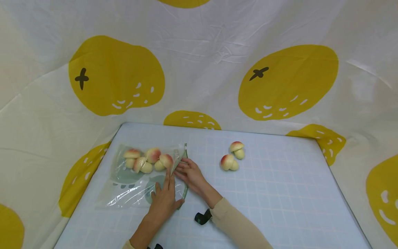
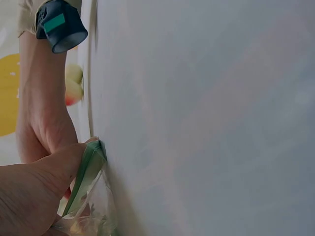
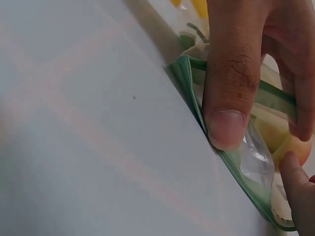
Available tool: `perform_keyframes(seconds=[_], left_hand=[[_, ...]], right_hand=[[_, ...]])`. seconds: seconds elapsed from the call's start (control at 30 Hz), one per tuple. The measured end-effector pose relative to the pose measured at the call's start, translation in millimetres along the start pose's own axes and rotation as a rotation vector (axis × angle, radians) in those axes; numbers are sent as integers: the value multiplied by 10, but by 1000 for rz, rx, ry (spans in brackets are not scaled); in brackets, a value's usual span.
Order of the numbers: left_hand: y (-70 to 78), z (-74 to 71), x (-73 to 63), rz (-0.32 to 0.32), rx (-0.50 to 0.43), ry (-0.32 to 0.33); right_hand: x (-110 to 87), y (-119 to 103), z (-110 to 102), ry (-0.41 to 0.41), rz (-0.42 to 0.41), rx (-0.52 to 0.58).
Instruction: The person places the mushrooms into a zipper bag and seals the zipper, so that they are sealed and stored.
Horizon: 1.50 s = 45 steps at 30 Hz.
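A clear zip bag (image 1: 124, 199) with a green zip edge (image 3: 241, 182) lies flat at the left of the table, mouth to the right. Several cream toy mushrooms with reddish caps (image 1: 153, 155) show through its far half. My left hand (image 1: 163, 202) rests over the mouth end, two fingers stretched to the raised flap and the thumb at the near green corner. From the right, my right hand (image 1: 192, 176) holds the raised mouth edge. In the right wrist view its thumb (image 3: 230, 93) presses the lower green lip, its other fingers beside the upper strip; the mouth gapes between.
Two more toy mushrooms, one farther back (image 1: 237, 149) and one nearer (image 1: 229, 162), lie right of the bag. A pale blue checked cloth covers the table (image 1: 280, 193). Behind hangs a white curtain with yellow fruit prints (image 1: 199, 69). A black wrist camera (image 1: 202, 217) sits by the right sleeve.
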<state>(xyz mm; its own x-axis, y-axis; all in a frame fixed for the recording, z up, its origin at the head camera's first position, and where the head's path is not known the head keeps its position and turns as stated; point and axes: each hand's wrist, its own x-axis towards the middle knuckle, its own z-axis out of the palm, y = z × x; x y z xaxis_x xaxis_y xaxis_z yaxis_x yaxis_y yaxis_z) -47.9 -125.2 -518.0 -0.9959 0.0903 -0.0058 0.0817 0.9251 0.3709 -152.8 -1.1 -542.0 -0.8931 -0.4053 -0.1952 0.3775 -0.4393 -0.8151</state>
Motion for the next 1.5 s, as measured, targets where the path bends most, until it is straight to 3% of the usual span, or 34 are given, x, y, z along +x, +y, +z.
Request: perform_keyframes(seconds=[0.87,1.33,1.5], left_hand=[[2,-4,-11,9,-5,3],[3,15,2,-2,13,-14],[13,9,4,-9,2,-23]], right_hand=[[162,42,171,-107,101,-30],[-163,-186,-56,-47,17,-175],[-282,-279,-146,-66,-20,-227]])
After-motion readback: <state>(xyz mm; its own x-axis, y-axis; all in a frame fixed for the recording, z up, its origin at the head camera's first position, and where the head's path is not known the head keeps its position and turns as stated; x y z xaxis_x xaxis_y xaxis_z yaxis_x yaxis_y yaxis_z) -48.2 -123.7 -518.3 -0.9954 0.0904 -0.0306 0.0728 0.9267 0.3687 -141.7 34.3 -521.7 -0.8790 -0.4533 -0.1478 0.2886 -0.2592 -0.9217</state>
